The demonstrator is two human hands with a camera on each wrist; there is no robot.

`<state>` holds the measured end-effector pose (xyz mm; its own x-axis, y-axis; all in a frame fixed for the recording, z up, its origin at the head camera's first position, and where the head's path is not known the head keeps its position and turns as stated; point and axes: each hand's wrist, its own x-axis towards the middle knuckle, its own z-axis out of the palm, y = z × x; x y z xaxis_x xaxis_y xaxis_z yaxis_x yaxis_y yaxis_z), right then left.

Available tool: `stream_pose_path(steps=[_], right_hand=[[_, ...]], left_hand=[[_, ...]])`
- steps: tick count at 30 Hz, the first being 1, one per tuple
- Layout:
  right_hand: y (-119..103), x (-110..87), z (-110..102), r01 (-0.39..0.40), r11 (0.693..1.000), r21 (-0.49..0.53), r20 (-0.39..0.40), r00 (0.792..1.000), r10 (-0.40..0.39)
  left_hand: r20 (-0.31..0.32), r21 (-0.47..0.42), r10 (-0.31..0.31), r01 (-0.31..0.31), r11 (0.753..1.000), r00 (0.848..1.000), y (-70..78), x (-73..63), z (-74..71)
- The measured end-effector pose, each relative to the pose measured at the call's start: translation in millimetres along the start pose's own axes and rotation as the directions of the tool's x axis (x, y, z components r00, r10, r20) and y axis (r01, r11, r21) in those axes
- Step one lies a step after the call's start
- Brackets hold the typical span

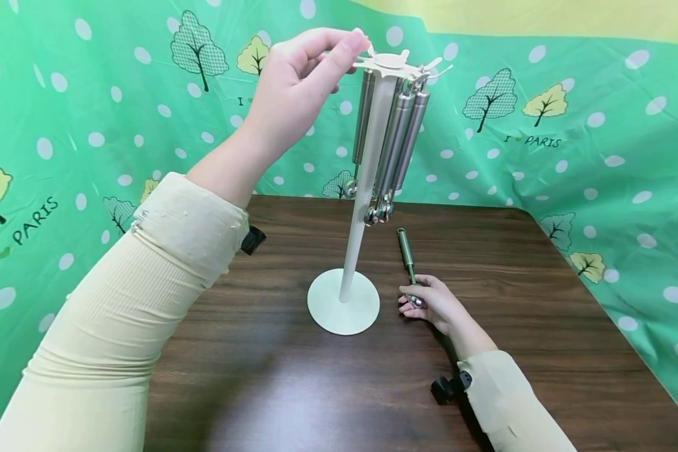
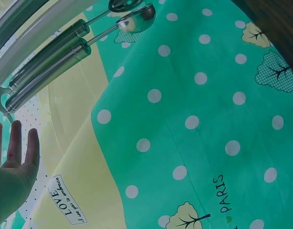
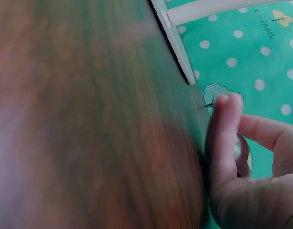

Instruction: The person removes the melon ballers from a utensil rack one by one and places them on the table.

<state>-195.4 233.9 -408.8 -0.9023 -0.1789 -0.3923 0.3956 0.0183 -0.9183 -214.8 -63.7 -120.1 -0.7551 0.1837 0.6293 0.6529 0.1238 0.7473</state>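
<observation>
A white utensil stand (image 1: pixel 367 157) with a round base and a hooked top holds several metal kitchen utensils (image 1: pixel 398 138). My left hand (image 1: pixel 299 85) is at the stand's top, thumb and forefinger pinching one of its hooks. In the left wrist view, a ladle (image 2: pixel 137 20) and a slotted utensil (image 2: pixel 122 5) hang close by the left hand (image 2: pixel 15 162). Right of the base, my right hand (image 1: pixel 435 304) holds another metal utensil (image 1: pixel 405 248) by its shiny rounded head, its handle pointing away. Fingers of the right hand (image 3: pixel 246 176) mostly hide that head in the right wrist view.
The stand's round base (image 1: pixel 328 314) rests on a dark wooden table (image 1: pixel 260 402). Behind and at the sides hangs a green dotted cloth (image 1: pixel 599 157) with tree prints. A black wrist device (image 1: pixel 451 387) sits at the right cuff.
</observation>
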Motion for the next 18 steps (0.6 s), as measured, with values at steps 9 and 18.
stream_pose_path(steps=[9, 18], right_hand=[[4, -9.6, -11, 0.009, 0.998, 0.068, 0.190, 0.982, -0.022], [7, -12.7, -11, 0.028, 0.998, 0.047, 0.107, 0.994, -0.033]], left_hand=[[-0.001, 0.017, -0.028, 0.028, 0.999, 1.000, 0.8, -0.1, -0.4], [-0.002, -0.002, -0.020, 0.020, 1.000, 1.000, 0.1, 0.7, 0.6]])
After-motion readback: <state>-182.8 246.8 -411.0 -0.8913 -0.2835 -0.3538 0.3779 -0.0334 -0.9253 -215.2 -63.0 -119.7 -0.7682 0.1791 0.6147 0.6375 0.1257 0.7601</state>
